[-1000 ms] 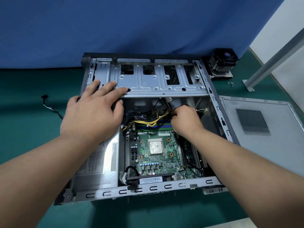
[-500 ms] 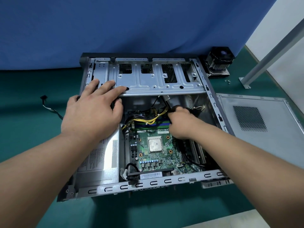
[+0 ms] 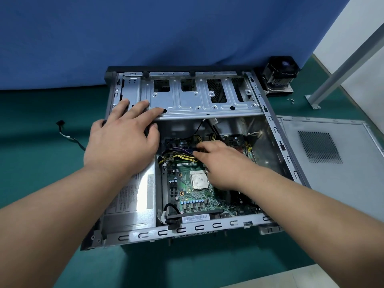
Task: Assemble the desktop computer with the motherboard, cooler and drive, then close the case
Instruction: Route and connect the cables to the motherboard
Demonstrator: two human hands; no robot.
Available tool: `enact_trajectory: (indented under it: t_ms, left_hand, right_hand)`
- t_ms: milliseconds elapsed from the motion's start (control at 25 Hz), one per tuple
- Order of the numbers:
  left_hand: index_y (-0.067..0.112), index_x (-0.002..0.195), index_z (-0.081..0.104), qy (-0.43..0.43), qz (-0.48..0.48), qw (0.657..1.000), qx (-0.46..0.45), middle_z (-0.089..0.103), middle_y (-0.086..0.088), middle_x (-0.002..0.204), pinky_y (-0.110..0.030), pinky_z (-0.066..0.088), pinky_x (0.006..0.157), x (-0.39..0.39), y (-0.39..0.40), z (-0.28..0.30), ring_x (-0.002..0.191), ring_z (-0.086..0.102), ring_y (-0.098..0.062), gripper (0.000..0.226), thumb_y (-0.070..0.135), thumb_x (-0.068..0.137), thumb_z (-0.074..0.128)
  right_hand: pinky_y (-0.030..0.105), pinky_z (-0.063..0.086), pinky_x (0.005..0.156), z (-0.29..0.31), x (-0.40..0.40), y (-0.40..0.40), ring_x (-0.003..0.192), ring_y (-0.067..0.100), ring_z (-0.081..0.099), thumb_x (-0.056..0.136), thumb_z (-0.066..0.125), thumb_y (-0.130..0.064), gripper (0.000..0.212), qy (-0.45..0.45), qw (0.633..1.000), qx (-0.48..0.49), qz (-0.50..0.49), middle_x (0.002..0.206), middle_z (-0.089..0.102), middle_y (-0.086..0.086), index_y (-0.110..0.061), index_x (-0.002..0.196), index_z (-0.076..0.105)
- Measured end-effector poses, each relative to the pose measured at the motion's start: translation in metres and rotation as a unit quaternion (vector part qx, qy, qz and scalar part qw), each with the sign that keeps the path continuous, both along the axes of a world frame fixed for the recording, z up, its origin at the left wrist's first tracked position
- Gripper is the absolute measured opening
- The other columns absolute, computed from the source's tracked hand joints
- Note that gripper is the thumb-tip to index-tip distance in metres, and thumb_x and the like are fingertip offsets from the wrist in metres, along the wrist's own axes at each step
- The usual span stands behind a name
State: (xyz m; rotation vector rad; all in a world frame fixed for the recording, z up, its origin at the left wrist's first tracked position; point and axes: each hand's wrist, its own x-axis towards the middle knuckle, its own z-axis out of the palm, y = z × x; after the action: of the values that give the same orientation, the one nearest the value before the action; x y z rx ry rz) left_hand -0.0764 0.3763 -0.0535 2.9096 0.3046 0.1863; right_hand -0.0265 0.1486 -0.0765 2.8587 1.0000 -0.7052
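The open desktop case (image 3: pixel 199 227) lies flat on the green mat. Inside it sits the green motherboard (image 3: pixel 193 202) with its bare CPU (image 3: pixel 199 180). My left hand (image 3: pixel 122 140) rests on the left end of the metal drive cage (image 3: pixel 199 100), fingers straight. My right hand (image 3: pixel 222 163) reaches into the case above the CPU. Its curled fingertips pinch the yellow and black power cable bundle (image 3: pixel 176 156) at the board's far edge. The cooler (image 3: pixel 278 77) stands outside the case at the back right.
The grey side panel (image 3: pixel 332 163) lies flat to the right of the case. The silver power supply (image 3: pixel 133 200) fills the case's left bay. A loose cable (image 3: pixel 68 136) lies on the mat at left. Small screws (image 3: pixel 291 100) and a metal leg (image 3: pixel 342 65) are at the back right.
My right hand has moved left from the back right of the case interior to the yellow cable bundle. My left hand has stayed on the drive cage.
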Motion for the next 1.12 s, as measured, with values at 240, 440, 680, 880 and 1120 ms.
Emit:
enact_trajectory:
  t_ms: [240, 440, 680, 880, 1120]
  left_hand:
    - [0.055, 0.15, 0.028, 0.003, -0.001, 1.0, -0.001, 0.03, 0.025, 0.161, -0.056, 0.028, 0.114, 0.0, -0.001, 0.003, 0.155, 0.015, -0.012, 0.05, 0.049, 0.101, 0.028]
    - [0.056, 0.149, 0.029, 0.001, -0.002, 1.0, 0.003, 0.032, 0.025, 0.161, -0.056, 0.029, 0.113, 0.0, -0.002, 0.002, 0.155, 0.017, -0.012, 0.05, 0.049, 0.1, 0.028]
    - [0.055, 0.149, 0.031, -0.001, -0.001, 1.0, 0.002, 0.033, 0.024, 0.16, -0.056, 0.029, 0.114, 0.001, -0.001, 0.002, 0.154, 0.017, -0.012, 0.05, 0.048, 0.099, 0.031]
    - [0.056, 0.148, 0.032, 0.0, 0.0, 1.0, 0.001, 0.033, 0.024, 0.16, -0.056, 0.029, 0.113, 0.0, -0.002, 0.003, 0.154, 0.016, -0.012, 0.051, 0.045, 0.098, 0.032]
    - [0.055, 0.149, 0.031, 0.006, -0.002, 1.0, 0.0, 0.032, 0.024, 0.161, -0.056, 0.028, 0.114, 0.001, -0.001, 0.004, 0.155, 0.015, -0.012, 0.053, 0.045, 0.097, 0.031]
  right_hand:
    - [0.042, 0.047, 0.095, -0.007, 0.024, 0.009, 0.117, 0.026, 0.05, 0.101, 0.054, -0.043, 0.036, -0.127, 0.989, 0.018, 0.074, 0.132, 0.06, -0.004, -0.031, 0.135, 0.062]
    - [0.037, 0.044, 0.078, -0.012, 0.031, 0.024, 0.106, 0.028, 0.062, 0.1, 0.051, -0.043, 0.032, -0.188, 0.977, 0.036, 0.098, 0.113, 0.068, 0.0, -0.023, 0.124, 0.061]
    - [0.046, 0.041, 0.096, -0.023, 0.021, 0.039, 0.12, 0.029, 0.052, 0.093, 0.059, -0.027, 0.067, -0.148, 0.981, 0.016, 0.123, 0.136, 0.051, 0.005, -0.021, 0.155, 0.035]
    - [0.046, 0.043, 0.093, -0.02, 0.019, 0.047, 0.111, 0.035, 0.052, 0.1, 0.042, -0.034, 0.046, -0.092, 0.992, 0.047, 0.078, 0.119, 0.049, 0.012, -0.015, 0.14, 0.054]
    - [0.04, 0.051, 0.077, -0.019, 0.026, 0.069, 0.097, 0.039, 0.064, 0.09, 0.058, -0.007, 0.019, -0.113, 0.989, 0.091, 0.008, 0.101, 0.061, 0.014, -0.013, 0.105, 0.068]
